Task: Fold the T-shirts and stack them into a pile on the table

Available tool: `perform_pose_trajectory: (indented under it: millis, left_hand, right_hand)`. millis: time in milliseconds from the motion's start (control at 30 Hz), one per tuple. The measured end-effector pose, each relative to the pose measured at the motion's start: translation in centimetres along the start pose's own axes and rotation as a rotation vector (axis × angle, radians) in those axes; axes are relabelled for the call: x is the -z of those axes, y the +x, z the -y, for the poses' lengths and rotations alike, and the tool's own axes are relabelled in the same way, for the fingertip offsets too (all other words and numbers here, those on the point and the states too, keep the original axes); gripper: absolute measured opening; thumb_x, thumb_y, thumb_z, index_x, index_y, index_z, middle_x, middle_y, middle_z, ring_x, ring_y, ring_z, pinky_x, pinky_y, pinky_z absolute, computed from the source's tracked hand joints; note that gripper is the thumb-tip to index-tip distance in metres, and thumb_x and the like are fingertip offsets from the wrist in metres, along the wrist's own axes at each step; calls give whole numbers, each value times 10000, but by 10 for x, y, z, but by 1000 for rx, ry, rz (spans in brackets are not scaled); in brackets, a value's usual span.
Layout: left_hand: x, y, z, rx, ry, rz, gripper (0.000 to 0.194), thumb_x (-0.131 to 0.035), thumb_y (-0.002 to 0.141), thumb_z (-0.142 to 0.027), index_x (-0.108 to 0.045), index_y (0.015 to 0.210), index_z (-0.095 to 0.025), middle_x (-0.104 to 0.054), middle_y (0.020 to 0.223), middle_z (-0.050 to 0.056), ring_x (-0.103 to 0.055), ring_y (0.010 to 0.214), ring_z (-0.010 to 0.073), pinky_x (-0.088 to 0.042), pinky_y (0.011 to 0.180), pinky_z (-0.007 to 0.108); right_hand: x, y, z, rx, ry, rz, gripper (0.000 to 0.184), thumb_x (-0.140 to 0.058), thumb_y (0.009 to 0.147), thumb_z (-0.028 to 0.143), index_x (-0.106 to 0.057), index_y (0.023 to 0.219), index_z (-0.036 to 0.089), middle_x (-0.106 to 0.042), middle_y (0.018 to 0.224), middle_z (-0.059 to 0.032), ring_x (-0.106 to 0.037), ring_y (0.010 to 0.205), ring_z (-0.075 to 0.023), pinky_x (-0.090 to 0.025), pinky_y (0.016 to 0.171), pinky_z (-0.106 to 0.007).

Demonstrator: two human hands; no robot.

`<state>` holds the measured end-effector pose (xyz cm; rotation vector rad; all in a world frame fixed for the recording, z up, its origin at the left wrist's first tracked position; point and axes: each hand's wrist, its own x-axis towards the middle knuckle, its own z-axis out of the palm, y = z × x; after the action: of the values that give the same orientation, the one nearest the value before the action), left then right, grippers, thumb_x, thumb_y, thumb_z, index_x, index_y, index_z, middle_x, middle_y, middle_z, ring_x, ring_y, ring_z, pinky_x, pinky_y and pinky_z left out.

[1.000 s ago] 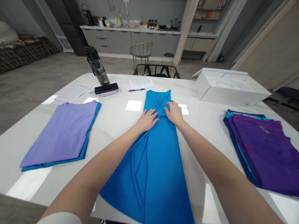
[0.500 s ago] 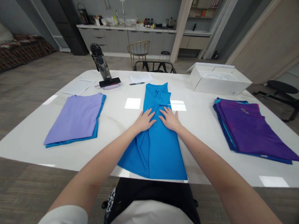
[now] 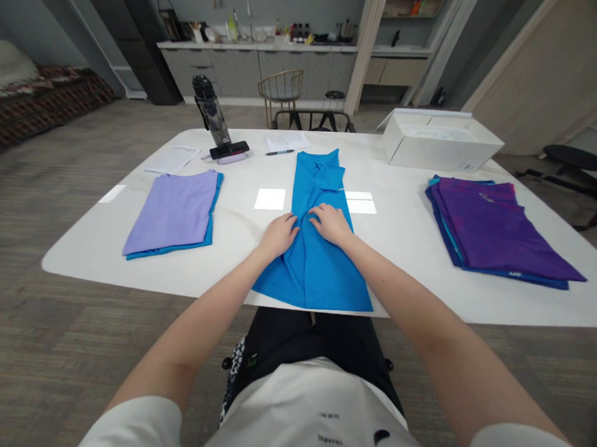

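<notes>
Midway along the near side of the worktop (image 3: 404, 209), the blue shirt (image 3: 333, 272) lies flat under both hands, its long axis running near to far, almost straight out from the person. Its narrow end points to the far side, while its wider hem spreads at the near edge, flaring more to the left than to the right. The left hand (image 3: 278, 234) rests at the shirt's left edge, about halfway along that axis, its fingers (image 3: 290, 219) pointing far and right. From the right, the right hand (image 3: 332, 224) reaches over the right edge, its fingers (image 3: 317, 212) bent and pointing left, tips down on the middle of the cloth. Only a short stretch of creased cloth separates the two sets of fingertips, so the shirt lies directly beneath both. Neither hand is balled up; whether either pinches the cloth cannot be told. Of the two, the right hand is nearer the folded sleeve (image 3: 331, 178), which lies beyond it on the shirt's far part, toward the right edge. Well apart on the left lies a lilac pile (image 3: 176, 207); a purple pile (image 3: 488, 227) lies farther off to the right.
</notes>
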<state>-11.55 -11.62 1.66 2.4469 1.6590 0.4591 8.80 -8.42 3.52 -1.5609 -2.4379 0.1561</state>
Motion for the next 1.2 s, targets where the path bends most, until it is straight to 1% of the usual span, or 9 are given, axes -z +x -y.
perform_pose_trajectory:
  millis: [100,200,433,600,733,867,967,1067,1200]
  left_hand:
    - [14,-17,-8,87,79,-3,367,-457,1027,-296,-646,1325,-195,-636,1364,140,-595,1258,296,-462,1071,437]
    - [25,-35,-16,180,150,-7,337,-448,1020,-274,-655,1276,-202,-654,1260,151,-599,1211,316,-479,1001,453]
    - [40,-73,-20,322,213,19,310,-419,1014,-251,-625,1236,-184,-654,1199,152,-644,1115,308,-502,911,421]
    - [48,-102,-15,400,247,40,291,-418,999,-238,-643,1166,-162,-690,1165,161,-670,1088,324,-487,930,450]
    - [52,-118,-12,404,217,27,259,-449,983,-238,-659,1125,-184,-723,1132,138,-676,1092,319,-472,949,452]
    - [51,-130,-12,374,118,-9,232,-503,966,-240,-650,1144,-222,-745,1118,93,-691,1064,285,-482,915,404]
    - [48,-141,-14,378,72,-39,229,-525,967,-247,-644,1162,-230,-747,1127,83,-695,1054,266,-488,882,371]
    - [47,-149,-15,433,95,-41,198,-528,984,-295,-668,1090,-202,-754,1076,111,-701,1028,291,-488,875,393]
    - [49,-153,-17,360,32,-114,143,-560,980,-288,-675,1010,-208,-755,1015,92,-703,992,282,-490,879,393]
  right_hand:
    - [-1,-2,16,35,34,43,338,-491,1041,316,-648,1332,247,-666,1286,-130,-591,1192,-298,-443,956,-407]
    - [-3,-6,29,64,53,49,331,-488,1042,284,-649,1327,242,-688,1263,-116,-625,1155,-286,-448,941,-387]
    - [0,-22,53,100,60,36,333,-504,1037,286,-648,1335,247,-697,1282,-97,-656,1116,-268,-470,942,-356]
    - [8,-36,64,101,71,72,364,-533,1013,271,-628,1364,251,-688,1317,-91,-655,1113,-272,-499,909,-349]
    - [9,-39,75,116,51,78,408,-515,1015,270,-593,1416,278,-663,1362,-82,-636,1167,-287,-507,921,-369]
    - [5,-34,85,109,-22,98,410,-482,1023,260,-606,1410,305,-673,1298,-88,-656,1111,-285,-514,884,-372]
    - [2,-32,88,96,-68,91,362,-437,1043,284,-683,1308,289,-666,1260,-104,-660,1079,-281,-512,850,-362]
    - [1,-31,86,114,-93,67,345,-422,1053,302,-728,1204,259,-664,1226,-114,-660,1054,-275,-503,811,-344]
    - [0,-32,87,164,-86,52,344,-473,1040,286,-662,1326,267,-656,1247,-100,-657,1042,-258,-482,777,-318]
